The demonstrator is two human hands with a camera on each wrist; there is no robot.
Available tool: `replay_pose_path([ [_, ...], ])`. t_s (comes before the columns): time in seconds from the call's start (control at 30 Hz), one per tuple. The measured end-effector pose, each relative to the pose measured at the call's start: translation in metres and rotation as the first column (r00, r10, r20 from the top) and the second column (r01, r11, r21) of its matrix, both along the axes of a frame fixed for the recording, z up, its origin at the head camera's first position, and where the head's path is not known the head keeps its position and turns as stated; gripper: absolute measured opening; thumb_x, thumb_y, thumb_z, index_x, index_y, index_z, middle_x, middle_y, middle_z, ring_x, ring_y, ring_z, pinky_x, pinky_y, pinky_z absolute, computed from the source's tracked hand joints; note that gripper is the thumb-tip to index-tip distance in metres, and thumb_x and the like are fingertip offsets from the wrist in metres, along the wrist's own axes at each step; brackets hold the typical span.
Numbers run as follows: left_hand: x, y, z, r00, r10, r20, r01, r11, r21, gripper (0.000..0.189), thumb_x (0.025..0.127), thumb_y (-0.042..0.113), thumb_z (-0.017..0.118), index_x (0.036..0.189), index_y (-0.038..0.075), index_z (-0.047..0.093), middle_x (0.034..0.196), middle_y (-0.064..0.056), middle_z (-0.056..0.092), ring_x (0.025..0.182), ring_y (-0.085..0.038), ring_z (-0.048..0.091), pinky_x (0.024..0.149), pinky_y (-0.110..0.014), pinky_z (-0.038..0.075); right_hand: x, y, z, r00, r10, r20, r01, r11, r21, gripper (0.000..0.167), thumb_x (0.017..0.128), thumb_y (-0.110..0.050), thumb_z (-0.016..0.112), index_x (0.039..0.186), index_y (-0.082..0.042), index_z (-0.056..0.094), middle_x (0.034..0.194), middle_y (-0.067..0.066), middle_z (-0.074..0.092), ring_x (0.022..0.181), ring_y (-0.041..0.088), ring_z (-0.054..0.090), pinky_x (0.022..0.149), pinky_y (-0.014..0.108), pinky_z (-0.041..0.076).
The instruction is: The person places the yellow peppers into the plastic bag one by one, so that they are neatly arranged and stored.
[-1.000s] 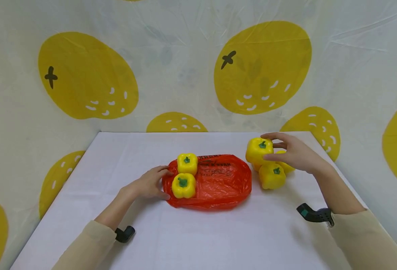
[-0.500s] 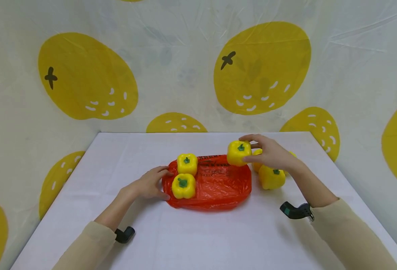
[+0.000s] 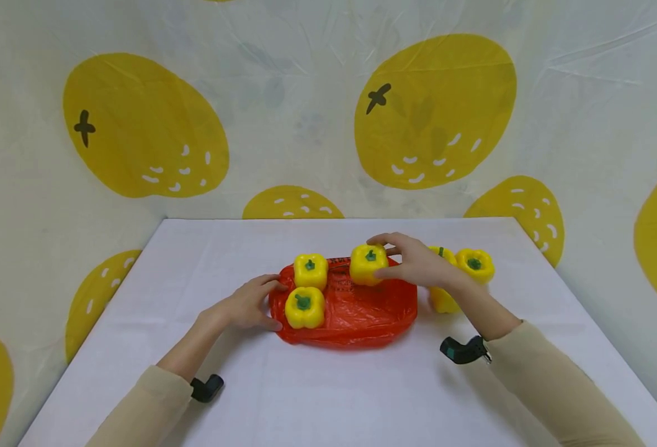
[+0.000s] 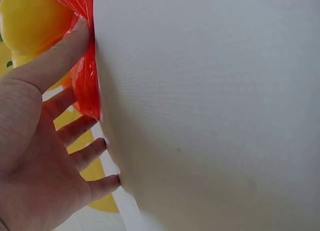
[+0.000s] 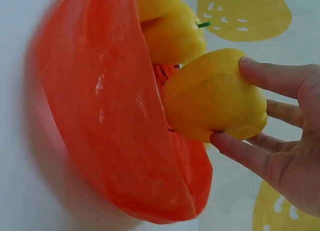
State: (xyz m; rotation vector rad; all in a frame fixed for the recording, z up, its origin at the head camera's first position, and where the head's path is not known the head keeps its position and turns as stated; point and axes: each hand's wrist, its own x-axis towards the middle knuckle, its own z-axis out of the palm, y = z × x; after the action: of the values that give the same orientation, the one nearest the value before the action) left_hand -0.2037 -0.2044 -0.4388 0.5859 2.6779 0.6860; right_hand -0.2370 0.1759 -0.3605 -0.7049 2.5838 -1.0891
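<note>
My right hand (image 3: 414,261) holds a yellow bell pepper (image 3: 366,266) with a green stem by thumb and fingertips, over the back right part of a red plastic bag (image 3: 356,316). In the right wrist view this pepper (image 5: 215,98) sits partly below the bag's rim (image 5: 160,106). Two more yellow bell peppers, a rear one (image 3: 309,271) and a front one (image 3: 304,308), rest at the bag's left end. There my left hand (image 3: 250,304) touches the bag's edge, its fingers spread and fairly straight in the left wrist view, the thumb (image 4: 70,48) against the red plastic.
Right of the bag stand several yellow bell peppers; one (image 3: 474,265) shows whole and another (image 3: 442,301) is partly behind my right arm. Everything stands on a white-covered table (image 3: 317,397). A cloth wall (image 3: 294,124) with large yellow fruit prints rises behind it.
My right hand has carried a bell pepper leftward from the group on the right and lowered it over the bag. The left hand and the two peppers beside it have stayed put.
</note>
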Motion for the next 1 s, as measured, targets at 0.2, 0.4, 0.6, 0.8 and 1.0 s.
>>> replay_pose_path([
  [0.2,0.000,0.001,0.000,1.000,0.006,-0.007,-0.006,1.000,-0.011,0.075,0.078,0.028,0.090,0.143,0.014,0.056,0.160,-0.016,0.037,0.147,-0.040,0.031,0.112,-0.063,0.035,0.000,-0.014,-0.010,1.000,0.005,0.023,-0.006,1.000,0.017,0.063,0.090,-0.026,0.081,0.146,-0.016,0.053,0.146,0.009,0.052,0.131,0.038,0.052,0.100,0.052,0.052],
  [0.4,0.002,0.000,0.000,1.000,0.010,0.005,-0.010,1.000,-0.003,0.076,0.079,0.028,0.090,0.144,0.013,0.055,0.161,-0.016,0.036,0.147,-0.040,0.030,0.112,-0.064,0.035,0.000,-0.026,-0.018,0.998,0.015,0.058,-0.017,0.999,0.037,0.063,0.090,-0.029,0.081,0.146,-0.019,0.053,0.146,0.006,0.052,0.132,0.034,0.050,0.100,0.051,0.053],
  [0.6,0.004,0.000,0.003,1.000,0.010,-0.011,-0.010,1.000,0.006,0.075,0.079,0.027,0.090,0.144,0.012,0.055,0.160,-0.018,0.036,0.147,-0.041,0.030,0.112,-0.064,0.035,-0.002,-0.036,-0.025,0.998,0.054,0.030,-0.056,0.998,0.041,0.063,0.090,-0.032,0.080,0.146,-0.017,0.054,0.144,0.005,0.055,0.131,0.030,0.049,0.105,0.052,0.049],
  [0.8,0.003,0.001,0.003,1.000,0.011,-0.006,-0.011,1.000,0.002,0.076,0.079,0.027,0.090,0.144,0.012,0.055,0.160,-0.017,0.036,0.147,-0.041,0.030,0.112,-0.065,0.034,-0.003,-0.040,-0.032,0.998,0.055,0.026,-0.056,0.998,0.031,0.064,0.090,-0.032,0.081,0.145,-0.016,0.053,0.142,0.004,0.055,0.130,0.028,0.050,0.105,0.050,0.049],
  [1.0,0.002,0.000,0.000,1.000,0.014,-0.005,-0.014,1.000,0.002,0.076,0.079,0.028,0.090,0.144,0.014,0.055,0.160,-0.016,0.036,0.148,-0.040,0.029,0.112,-0.064,0.034,-0.003,-0.041,-0.034,0.998,0.054,0.020,-0.054,0.998,0.031,0.068,0.090,-0.032,0.081,0.150,-0.017,0.050,0.147,0.004,0.053,0.133,0.028,0.049,0.107,0.051,0.047],
])
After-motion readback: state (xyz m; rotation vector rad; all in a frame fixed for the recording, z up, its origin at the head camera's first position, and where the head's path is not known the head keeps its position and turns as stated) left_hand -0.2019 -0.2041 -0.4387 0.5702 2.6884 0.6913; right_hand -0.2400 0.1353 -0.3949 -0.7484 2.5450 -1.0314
